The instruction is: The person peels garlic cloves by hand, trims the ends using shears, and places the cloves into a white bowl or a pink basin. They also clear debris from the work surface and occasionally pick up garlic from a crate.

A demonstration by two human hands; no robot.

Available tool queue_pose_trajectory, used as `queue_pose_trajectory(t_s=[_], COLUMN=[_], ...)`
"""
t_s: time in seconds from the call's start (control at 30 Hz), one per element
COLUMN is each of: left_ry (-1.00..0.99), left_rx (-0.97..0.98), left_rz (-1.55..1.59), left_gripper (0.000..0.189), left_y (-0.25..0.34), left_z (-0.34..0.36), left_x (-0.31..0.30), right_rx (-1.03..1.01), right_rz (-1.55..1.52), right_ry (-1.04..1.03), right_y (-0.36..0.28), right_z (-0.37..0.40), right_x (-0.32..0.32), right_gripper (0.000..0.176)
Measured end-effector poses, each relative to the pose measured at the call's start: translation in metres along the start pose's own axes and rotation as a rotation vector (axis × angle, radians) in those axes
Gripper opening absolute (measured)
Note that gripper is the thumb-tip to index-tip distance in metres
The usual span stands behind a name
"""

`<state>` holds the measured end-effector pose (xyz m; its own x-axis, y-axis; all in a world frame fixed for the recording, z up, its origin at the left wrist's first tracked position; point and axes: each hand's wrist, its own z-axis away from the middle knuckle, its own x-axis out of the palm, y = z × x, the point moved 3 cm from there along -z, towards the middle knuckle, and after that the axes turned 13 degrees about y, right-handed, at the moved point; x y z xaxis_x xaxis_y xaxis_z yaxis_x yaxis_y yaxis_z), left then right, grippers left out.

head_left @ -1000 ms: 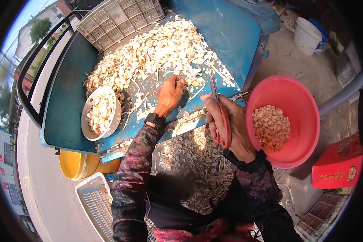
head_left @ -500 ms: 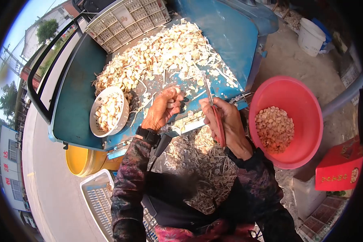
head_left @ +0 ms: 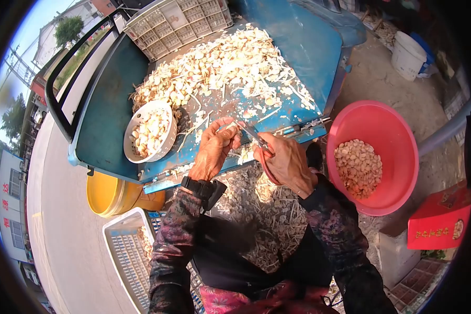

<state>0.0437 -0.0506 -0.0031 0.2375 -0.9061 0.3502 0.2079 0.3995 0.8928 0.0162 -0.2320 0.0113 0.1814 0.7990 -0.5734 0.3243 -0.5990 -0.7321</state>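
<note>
My left hand (head_left: 213,150) is closed on a small pale garlic bulb (head_left: 231,126), mostly covered by the fingers. In my right hand (head_left: 289,165) is a pair of scissors (head_left: 252,134) with red handles, its blades reaching to the garlic at my left fingertips. Both hands are above the front edge of a blue cart bed (head_left: 303,31). On the bed lies a heap of garlic (head_left: 214,68) with dry stalks and skins. Left of my hands, a white perforated bowl (head_left: 168,140) holds more pale garlic.
To the right stands a pink-red basin (head_left: 397,157) part filled with garlic pieces. A plastic crate (head_left: 180,26) sits at the bed's back. Lower left are a yellow bucket (head_left: 102,196) and a white basket (head_left: 121,261). A red box (head_left: 437,222) is lower right; trimmings cover the ground.
My right hand has turned and moved the scissors left, bringing the blades from pointing upward to the garlic in my left hand. The view has shifted slightly.
</note>
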Motion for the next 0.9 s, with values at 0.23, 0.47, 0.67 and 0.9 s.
queue_pose_trajectory(t_s=[0.23, 0.47, 0.67, 0.9], left_ry=[-0.165, -0.18, -0.192, -0.164], left_rx=[0.012, 0.01, -0.054, -0.116], left_rz=[0.052, -0.009, 0.005, 0.051], left_gripper=[0.037, 0.045, 0.041, 0.039], left_y=[0.005, 0.002, 0.007, 0.005], left_z=[0.004, 0.004, 0.003, -0.029], left_x=[0.005, 0.004, 0.012, 0.017], right_rx=[-0.053, -0.013, 0.194, 0.64], right_rz=[0.045, 0.017, -0.351, -0.933], right_ry=[-0.056, -0.112, -0.186, -0.022], right_y=[-0.001, -0.003, 0.015, -0.004], right_z=[0.0, 0.0, 0.004, -0.012], right_x=[0.003, 0.0, 0.017, -0.027], right_gripper=[0.026, 0.025, 0.022, 0.031])
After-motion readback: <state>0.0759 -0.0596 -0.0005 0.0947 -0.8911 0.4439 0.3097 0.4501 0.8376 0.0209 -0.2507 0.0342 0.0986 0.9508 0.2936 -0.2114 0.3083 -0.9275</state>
